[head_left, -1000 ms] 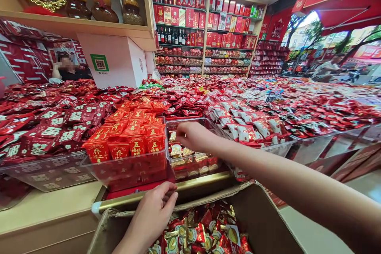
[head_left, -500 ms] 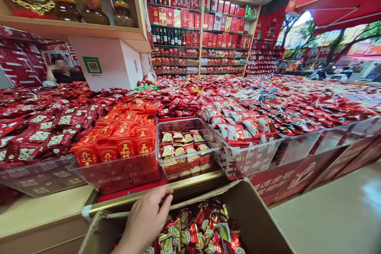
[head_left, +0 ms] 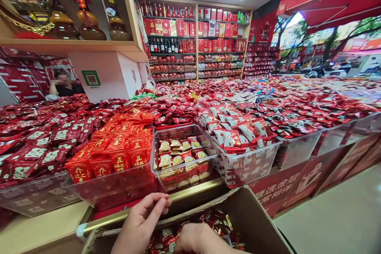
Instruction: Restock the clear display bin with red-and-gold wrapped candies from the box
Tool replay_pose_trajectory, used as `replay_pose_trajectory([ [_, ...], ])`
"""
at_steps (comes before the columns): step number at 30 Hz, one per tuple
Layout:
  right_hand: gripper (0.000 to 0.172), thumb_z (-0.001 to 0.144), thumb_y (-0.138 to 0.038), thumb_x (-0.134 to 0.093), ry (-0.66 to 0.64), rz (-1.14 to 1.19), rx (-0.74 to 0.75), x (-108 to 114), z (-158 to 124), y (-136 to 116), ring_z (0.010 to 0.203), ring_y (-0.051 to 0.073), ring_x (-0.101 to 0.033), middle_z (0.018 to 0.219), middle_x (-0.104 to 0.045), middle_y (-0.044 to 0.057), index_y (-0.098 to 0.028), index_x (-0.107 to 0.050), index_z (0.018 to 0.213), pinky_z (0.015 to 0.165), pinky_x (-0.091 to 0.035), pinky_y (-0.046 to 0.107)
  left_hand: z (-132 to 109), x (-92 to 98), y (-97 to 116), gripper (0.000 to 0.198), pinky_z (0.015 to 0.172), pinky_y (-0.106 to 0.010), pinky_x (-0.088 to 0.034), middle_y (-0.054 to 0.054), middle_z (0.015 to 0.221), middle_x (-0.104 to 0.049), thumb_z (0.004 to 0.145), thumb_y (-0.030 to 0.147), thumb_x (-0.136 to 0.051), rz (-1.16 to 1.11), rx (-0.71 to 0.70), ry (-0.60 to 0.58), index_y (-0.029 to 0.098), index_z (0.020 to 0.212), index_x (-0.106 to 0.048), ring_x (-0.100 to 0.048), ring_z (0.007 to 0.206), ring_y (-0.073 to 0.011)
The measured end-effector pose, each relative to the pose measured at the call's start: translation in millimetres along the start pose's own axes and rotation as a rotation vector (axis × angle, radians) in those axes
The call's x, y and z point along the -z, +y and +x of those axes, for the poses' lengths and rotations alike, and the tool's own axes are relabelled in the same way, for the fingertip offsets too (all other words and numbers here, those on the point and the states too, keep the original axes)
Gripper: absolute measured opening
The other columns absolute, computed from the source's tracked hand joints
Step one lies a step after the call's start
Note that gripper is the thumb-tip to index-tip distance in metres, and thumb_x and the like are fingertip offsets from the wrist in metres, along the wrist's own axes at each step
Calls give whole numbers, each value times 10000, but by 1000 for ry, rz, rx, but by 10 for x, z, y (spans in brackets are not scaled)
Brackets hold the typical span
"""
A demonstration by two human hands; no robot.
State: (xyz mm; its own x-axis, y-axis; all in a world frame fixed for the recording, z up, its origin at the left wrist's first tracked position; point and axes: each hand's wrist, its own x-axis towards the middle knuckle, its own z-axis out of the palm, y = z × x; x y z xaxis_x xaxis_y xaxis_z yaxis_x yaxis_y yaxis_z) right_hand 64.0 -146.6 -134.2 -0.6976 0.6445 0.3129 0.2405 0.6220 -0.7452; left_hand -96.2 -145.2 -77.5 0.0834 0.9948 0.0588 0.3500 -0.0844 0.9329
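My left hand [head_left: 144,222] is held over the far edge of a cardboard box [head_left: 253,214]. Its thumb and fingers are pinched together; whatever they hold, if anything, does not show. Inside the box, my right hand [head_left: 202,239] reaches down among red-and-gold wrapped candies [head_left: 218,222]. Its fingertips are hidden, so I cannot tell if they grip anything. Just past the box stands a clear plastic bin [head_left: 184,170] with similar small wrapped candies [head_left: 181,154] in rows, lower than its rim.
A bin of orange-red packets [head_left: 119,151] stands left of the clear bin, and one of white-and-red packets [head_left: 238,127] right of it. A gold-coloured rail [head_left: 196,190] runs along the counter's front. Beyond are stocked shelves [head_left: 196,35]. A person [head_left: 65,83] is at the back left.
My right hand has come into view, reaching into the box. My left hand's thumb and fingers have drawn together near the box edge. The view has tilted up slightly.
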Motion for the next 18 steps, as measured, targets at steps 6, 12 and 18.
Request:
replay_pose_trajectory([
  [6, 296, 668, -441, -577, 592, 470, -226, 462, 248, -523, 559, 95, -454, 574, -531, -4, -152, -639, 652, 531, -362, 199, -101, -244, 120, 572, 741, -312, -487, -73, 971, -663, 578, 534, -633, -458, 83, -41, 190, 1028, -547, -604, 872, -237],
  [12, 342, 716, -424, -529, 612, 734, -296, 386, 248, -318, 510, 58, -333, 534, -411, -28, -111, -545, 580, 480, -288, 187, -120, -346, 169, 470, 641, -225, -502, -28, 897, -689, 661, 351, -645, -378, 157, -47, 170, 1078, -528, -612, 822, -178],
  [18, 366, 690, -450, -555, 594, 1022, -406, 342, 189, -274, 438, 41, -307, 479, -383, -39, -111, -503, 563, 418, -249, 179, -133, -337, 187, 320, 630, -133, -480, 42, 752, -704, 670, 274, -658, -459, 192, -60, 205, 974, -588, -619, 704, -89],
])
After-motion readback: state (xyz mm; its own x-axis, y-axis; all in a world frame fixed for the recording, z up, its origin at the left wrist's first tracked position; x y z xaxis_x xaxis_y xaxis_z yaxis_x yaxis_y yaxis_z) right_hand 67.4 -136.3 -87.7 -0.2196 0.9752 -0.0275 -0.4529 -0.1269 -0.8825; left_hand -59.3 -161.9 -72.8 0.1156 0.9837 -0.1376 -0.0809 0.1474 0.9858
